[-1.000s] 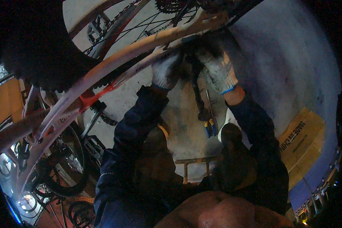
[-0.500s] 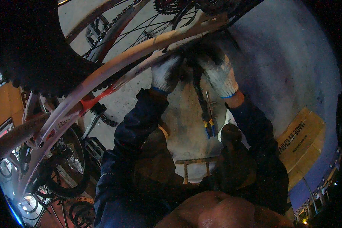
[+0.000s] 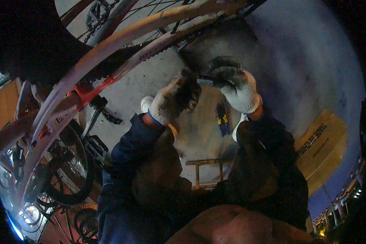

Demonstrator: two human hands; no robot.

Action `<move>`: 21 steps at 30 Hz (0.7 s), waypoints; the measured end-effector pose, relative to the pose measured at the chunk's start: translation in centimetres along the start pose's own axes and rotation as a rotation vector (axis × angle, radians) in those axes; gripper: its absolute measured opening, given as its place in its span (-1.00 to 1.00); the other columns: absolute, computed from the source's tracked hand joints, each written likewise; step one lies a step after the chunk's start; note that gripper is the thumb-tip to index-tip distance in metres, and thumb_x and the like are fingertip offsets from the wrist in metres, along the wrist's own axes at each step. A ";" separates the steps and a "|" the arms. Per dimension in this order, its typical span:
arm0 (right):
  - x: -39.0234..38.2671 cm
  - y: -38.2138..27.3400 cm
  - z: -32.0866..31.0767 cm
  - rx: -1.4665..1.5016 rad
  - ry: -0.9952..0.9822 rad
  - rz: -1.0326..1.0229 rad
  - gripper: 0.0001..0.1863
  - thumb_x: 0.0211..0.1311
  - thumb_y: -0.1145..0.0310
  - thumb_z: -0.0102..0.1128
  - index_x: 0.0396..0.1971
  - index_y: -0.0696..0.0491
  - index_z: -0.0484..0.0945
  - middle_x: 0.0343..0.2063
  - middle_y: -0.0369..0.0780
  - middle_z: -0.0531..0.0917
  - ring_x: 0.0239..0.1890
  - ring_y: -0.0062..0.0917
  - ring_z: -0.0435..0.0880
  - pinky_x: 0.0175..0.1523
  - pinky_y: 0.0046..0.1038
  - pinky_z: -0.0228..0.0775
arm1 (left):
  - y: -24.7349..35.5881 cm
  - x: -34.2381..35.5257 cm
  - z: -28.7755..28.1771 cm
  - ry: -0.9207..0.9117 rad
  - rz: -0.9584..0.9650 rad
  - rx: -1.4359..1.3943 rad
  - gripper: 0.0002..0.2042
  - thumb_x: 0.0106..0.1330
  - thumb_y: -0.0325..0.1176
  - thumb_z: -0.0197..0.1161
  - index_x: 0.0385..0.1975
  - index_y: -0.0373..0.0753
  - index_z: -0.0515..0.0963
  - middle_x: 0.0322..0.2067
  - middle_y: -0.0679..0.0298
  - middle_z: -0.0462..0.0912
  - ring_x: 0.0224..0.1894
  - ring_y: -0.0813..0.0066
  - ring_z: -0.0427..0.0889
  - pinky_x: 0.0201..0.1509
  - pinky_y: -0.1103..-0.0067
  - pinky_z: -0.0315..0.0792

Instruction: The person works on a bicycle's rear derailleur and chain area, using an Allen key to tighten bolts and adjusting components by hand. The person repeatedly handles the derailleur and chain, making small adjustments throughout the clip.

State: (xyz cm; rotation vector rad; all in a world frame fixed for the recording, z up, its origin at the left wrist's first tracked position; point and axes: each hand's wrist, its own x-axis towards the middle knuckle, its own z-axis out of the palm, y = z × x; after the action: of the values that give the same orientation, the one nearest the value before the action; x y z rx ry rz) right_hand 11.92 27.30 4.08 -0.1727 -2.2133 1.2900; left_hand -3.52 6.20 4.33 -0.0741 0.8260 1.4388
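Note:
My left hand point(image 3: 173, 97), in a dirty white knit glove, is closed on a short dark bar point(image 3: 207, 80) held horizontally below the bicycle frame. My right hand point(image 3: 238, 87), gloved the same way with blackened fingers, is closed on the bar's other end. I cannot make out what kind of part the bar is, as fingers hide much of it. A pink and red bicycle frame point(image 3: 124, 40) runs diagonally above and left of my hands. Yellow-and-blue handled tools point(image 3: 223, 124), like pliers, lie on the grey floor point(image 3: 138, 79) beneath my hands, between my shoes.
A large black tyre point(image 3: 36, 36) fills the upper left. More bicycle wheels and pedals point(image 3: 97, 148) crowd the lower left. A flattened cardboard sheet point(image 3: 325, 146) lies on the right. A low metal-looking bar stand point(image 3: 207, 162) shows between my legs.
Both my hands have come down and away from beneath the frame, and the dark bar now shows between them. My left white shoe has come into sight beside my wrist.

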 end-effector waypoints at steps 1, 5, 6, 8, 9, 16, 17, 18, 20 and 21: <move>-0.3 -0.2 -0.1 -0.045 0.011 -0.046 -0.63 0.04 0.45 0.50 -0.08 -0.06 0.73 -0.03 -0.21 0.73 0.00 -0.18 0.70 0.12 -0.26 0.56 | 0.2 -1.1 1.0 0.096 -0.066 0.116 -0.43 0.48 0.16 0.12 0.20 -0.23 0.48 -0.06 0.23 0.67 -0.26 0.38 0.66 -0.25 0.45 0.56; -1.4 -1.0 -0.5 -0.298 -0.076 -0.222 -0.61 0.03 0.41 0.50 -0.06 -0.11 0.74 -0.04 -0.25 0.72 -0.02 -0.21 0.70 0.11 -0.26 0.57 | -0.3 -2.8 5.4 0.043 0.123 0.378 -0.52 0.48 0.00 0.21 0.13 -0.30 0.48 -0.17 0.26 0.64 -0.28 0.55 0.60 -0.29 0.60 0.50; -1.7 -1.1 -0.4 -0.315 -0.053 -0.242 -0.60 0.02 0.40 0.51 -0.06 -0.13 0.73 -0.04 -0.25 0.72 -0.01 -0.22 0.69 0.09 -0.25 0.58 | -0.5 -2.8 6.1 0.003 0.175 0.396 -0.57 0.47 -0.08 0.25 0.10 -0.31 0.50 -0.21 0.28 0.63 -0.27 0.59 0.58 -0.27 0.62 0.49; -2.4 -1.4 0.2 -0.344 -0.030 -0.235 -0.57 -0.01 0.38 0.52 -0.06 -0.17 0.73 -0.05 -0.24 0.72 0.01 -0.24 0.68 0.06 -0.25 0.59 | -1.2 -2.8 6.9 0.132 0.273 0.575 -0.59 0.42 -0.16 0.32 0.10 -0.33 0.49 -0.20 0.29 0.63 -0.25 0.62 0.56 -0.21 0.64 0.47; -2.8 -1.6 0.6 -0.321 -0.011 -0.198 -0.57 -0.02 0.38 0.52 -0.06 -0.20 0.72 -0.05 -0.24 0.71 0.01 -0.24 0.67 0.05 -0.25 0.59 | -1.7 -2.8 7.1 0.196 0.313 0.662 -0.59 0.40 -0.20 0.35 0.10 -0.34 0.49 -0.20 0.29 0.63 -0.23 0.64 0.55 -0.18 0.65 0.47; -4.2 -3.0 1.9 -0.416 0.048 -0.206 -0.59 0.01 0.35 0.50 -0.08 -0.33 0.70 -0.04 -0.27 0.66 -0.04 -0.24 0.64 -0.04 -0.23 0.59 | -2.8 -3.4 7.4 0.384 0.397 0.796 -0.69 0.33 -0.30 0.39 -0.05 -0.34 0.54 -0.27 0.29 0.63 -0.26 0.63 0.51 -0.16 0.63 0.46; -4.3 -3.4 1.9 -0.443 0.049 -0.210 -0.59 0.02 0.36 0.49 -0.08 -0.34 0.70 -0.04 -0.28 0.65 -0.05 -0.24 0.64 -0.04 -0.22 0.58 | -2.7 -3.7 7.5 0.381 0.442 0.848 -0.69 0.33 -0.31 0.38 -0.04 -0.34 0.55 -0.29 0.29 0.63 -0.28 0.63 0.51 -0.18 0.62 0.46; -4.4 -3.8 2.0 -0.450 0.046 -0.209 -0.57 0.02 0.36 0.49 -0.06 -0.34 0.70 -0.03 -0.28 0.64 -0.04 -0.23 0.63 -0.02 -0.21 0.58 | -2.6 -4.2 7.6 0.394 0.442 0.908 -0.69 0.32 -0.32 0.38 -0.04 -0.35 0.55 -0.32 0.28 0.63 -0.30 0.63 0.51 -0.19 0.62 0.46; -4.6 -4.6 2.2 -0.475 0.012 -0.199 -0.52 0.01 0.37 0.48 -0.01 -0.35 0.69 0.00 -0.27 0.63 -0.01 -0.22 0.62 0.01 -0.19 0.56 | -2.4 -4.6 7.7 0.411 0.508 0.987 -0.69 0.31 -0.33 0.37 -0.04 -0.36 0.56 -0.35 0.27 0.63 -0.33 0.61 0.53 -0.21 0.61 0.47; -4.6 -4.9 2.5 -0.474 0.018 -0.195 -0.51 0.01 0.36 0.48 0.01 -0.34 0.68 0.02 -0.27 0.62 0.00 -0.22 0.61 0.03 -0.20 0.55 | -2.3 -4.7 7.6 0.415 0.575 1.005 -0.69 0.31 -0.34 0.36 -0.04 -0.36 0.57 -0.36 0.26 0.63 -0.34 0.61 0.53 -0.22 0.60 0.47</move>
State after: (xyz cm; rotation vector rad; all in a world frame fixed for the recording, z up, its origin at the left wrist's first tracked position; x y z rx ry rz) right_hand 15.26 21.11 5.34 -0.1410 -2.4177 0.6448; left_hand 2.42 5.75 11.45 0.6976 1.9461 1.3783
